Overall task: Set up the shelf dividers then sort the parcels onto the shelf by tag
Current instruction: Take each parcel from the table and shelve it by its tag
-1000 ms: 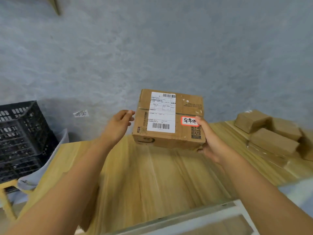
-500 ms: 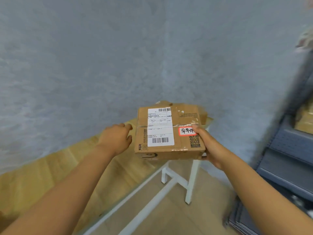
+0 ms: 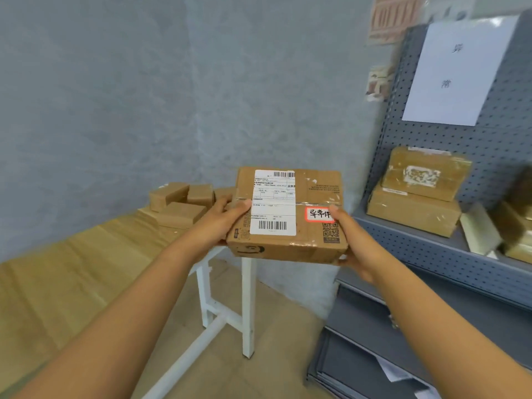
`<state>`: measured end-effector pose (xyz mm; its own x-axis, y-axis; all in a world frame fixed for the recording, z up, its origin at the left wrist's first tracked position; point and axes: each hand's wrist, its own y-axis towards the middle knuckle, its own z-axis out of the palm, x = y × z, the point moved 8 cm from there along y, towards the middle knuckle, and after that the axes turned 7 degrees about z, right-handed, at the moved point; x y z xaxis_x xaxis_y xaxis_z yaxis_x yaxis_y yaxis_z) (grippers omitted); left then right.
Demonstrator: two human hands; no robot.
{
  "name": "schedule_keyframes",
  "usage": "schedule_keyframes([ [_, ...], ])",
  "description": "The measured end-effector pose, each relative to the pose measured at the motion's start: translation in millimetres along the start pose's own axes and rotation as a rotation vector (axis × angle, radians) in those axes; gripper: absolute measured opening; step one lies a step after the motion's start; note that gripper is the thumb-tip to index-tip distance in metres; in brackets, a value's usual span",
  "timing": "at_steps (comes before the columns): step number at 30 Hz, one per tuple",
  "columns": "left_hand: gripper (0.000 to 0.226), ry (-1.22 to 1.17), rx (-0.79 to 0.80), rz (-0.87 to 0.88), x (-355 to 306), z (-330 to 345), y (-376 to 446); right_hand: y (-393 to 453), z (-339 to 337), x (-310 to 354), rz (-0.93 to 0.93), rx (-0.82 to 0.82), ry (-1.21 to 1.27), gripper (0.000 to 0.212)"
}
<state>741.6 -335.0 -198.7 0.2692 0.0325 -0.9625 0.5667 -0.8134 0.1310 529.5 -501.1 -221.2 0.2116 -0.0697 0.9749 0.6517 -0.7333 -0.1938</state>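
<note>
Held a cardboard parcel [image 3: 288, 216] in mid-air, between the wooden counter [image 3: 72, 272] on the left and the grey shelf [image 3: 449, 254] on the right. Left hand [image 3: 223, 223] gripped its left edge, thumb up on top; right hand [image 3: 355, 244] clamped on the right corner, thumb just beside the red-bordered tag [image 3: 319, 214]. White shipping label [image 3: 273, 203] faced up. Spotted small brown boxes [image 3: 180, 204] at the counter's far end, stacked parcels [image 3: 417, 194] already on the shelf, and a white paper sign [image 3: 454, 73] on the pegboard above.
</note>
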Motion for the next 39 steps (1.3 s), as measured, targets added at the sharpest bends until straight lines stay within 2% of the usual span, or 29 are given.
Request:
schedule_keyframes([
  [6,0.056,0.004,-0.024,0.069,-34.2,78.7,58.0,19.2,-86.2,11.0,-0.078,-0.085,0.091,0.059],
  [10,0.041,-0.003,-0.06,0.058,-48.2,110.9,102.9,41.5,-120.9,24.2,-0.138,-0.164,0.183,0.052],
  [15,0.044,-0.052,0.013,0.011,-52.0,136.3,164.1,75.4,-149.5,46.3,-0.212,-0.181,0.179,0.052],
  [18,0.049,-0.052,0.146,0.047,-64.2,159.7,196.7,97.7,-174.9,58.0,-0.22,-0.224,0.167,0.039],
  [21,0.054,-0.068,0.216,0.095,-82.1,188.3,227.8,111.8,-207.9,71.0,-0.249,-0.295,0.148,0.056],
  [23,0.055,-0.102,0.224,0.119,-95.5,208.9,246.9,117.7,-230.2,77.7,-0.275,-0.345,0.144,0.058],
  [28,0.063,-0.149,0.252,0.193,-137.6,269.5,299.0,133.4,-298.0,98.8,-0.301,-0.517,0.143,0.041],
  [32,0.061,-0.15,0.269,0.262,-173.8,323.8,342.5,147.5,-361.1,123.4,-0.308,-0.66,0.13,0.047],
  [36,0.058,-0.146,0.24,0.28,-192.9,373.9,386.2,176.3,-420.1,143.0,-0.297,-0.716,0.044,0.047],
  [39,0.057,-0.125,0.213,0.264,-194.6,400.7,416.2,204.9,-450.2,151.8,-0.26,-0.692,-0.011,0.047],
])
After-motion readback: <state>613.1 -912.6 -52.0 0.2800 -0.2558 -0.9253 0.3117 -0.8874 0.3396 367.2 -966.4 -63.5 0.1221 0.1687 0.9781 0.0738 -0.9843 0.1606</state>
